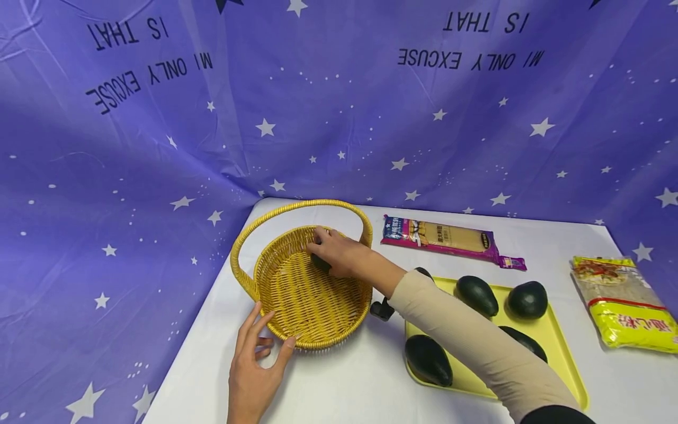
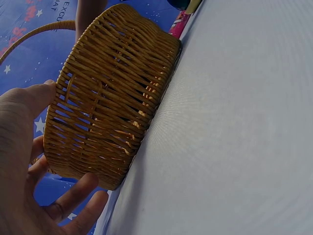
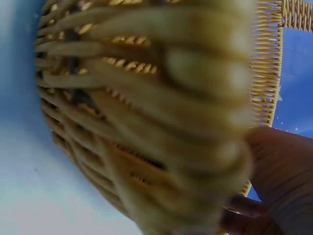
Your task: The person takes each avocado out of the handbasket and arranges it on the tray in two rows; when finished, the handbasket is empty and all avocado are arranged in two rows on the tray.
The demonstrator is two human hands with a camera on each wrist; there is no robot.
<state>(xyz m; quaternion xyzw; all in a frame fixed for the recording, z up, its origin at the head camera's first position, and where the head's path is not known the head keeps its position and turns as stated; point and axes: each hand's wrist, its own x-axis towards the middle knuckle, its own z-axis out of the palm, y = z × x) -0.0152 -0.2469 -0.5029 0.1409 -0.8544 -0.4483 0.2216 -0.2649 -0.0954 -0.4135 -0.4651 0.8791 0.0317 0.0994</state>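
Note:
A yellow woven basket with a tall arched handle stands on the white table. Reaching over its right side, my right hand is inside and holds a dark green avocado low near the far wall. The fingers partly cover that avocado. At the basket's near left, my left hand has its fingers spread along the outside. Its thumb touches the rim in the left wrist view, where the woven side fills the middle. Close in the right wrist view, the blurred basket rim hides the avocado.
Right of the basket lies a yellow tray with several avocados, partly under my right forearm. Behind it is a spaghetti pack; a yellow food bag lies far right. A small black object shows beside the basket. Purple starry cloth hangs behind.

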